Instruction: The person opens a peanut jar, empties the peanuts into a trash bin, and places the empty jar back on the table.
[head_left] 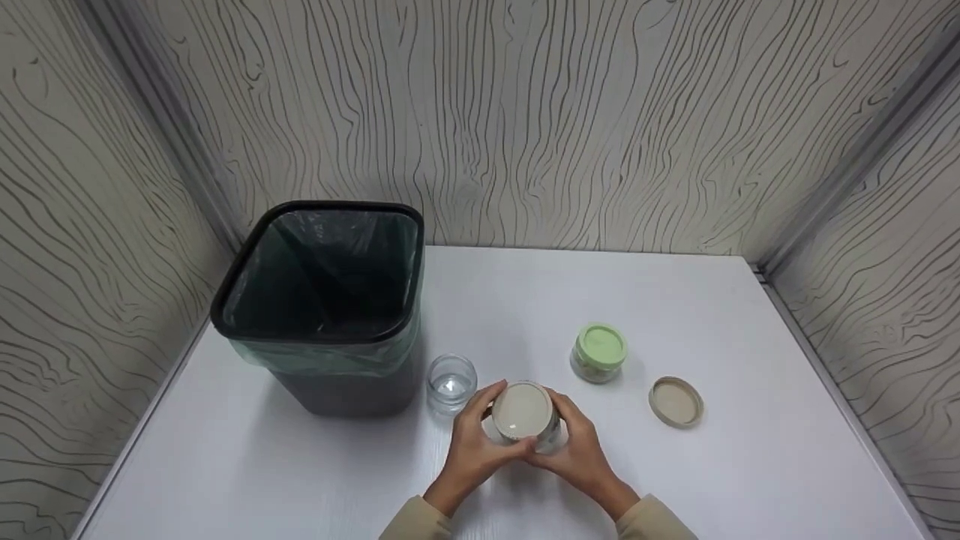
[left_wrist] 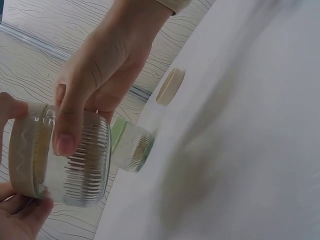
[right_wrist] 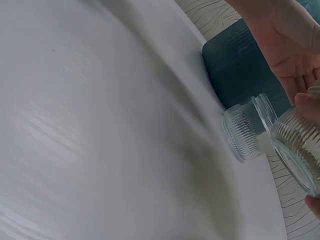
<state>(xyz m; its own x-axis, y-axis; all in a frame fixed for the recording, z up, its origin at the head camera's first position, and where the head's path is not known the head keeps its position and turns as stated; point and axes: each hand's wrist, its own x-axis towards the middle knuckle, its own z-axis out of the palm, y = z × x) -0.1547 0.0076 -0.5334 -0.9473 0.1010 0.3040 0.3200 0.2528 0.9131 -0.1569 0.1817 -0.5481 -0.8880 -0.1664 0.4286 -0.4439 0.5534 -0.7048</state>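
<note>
Above the table, both hands hold a ribbed glass jar with a beige lid; something yellowish-brown shows through its glass. My left hand curls its fingers around the lid at the left. From the other side, my right hand grips the glass body, its thumb lying across the ribs in the left wrist view. Just left of the hands stands an open clear glass jar. To their right are a smaller glass jar with a green lid and a loose beige lid.
A dark bin with a green liner bag stands at the left of the white table. Wood-patterned panels enclose the back and both sides.
</note>
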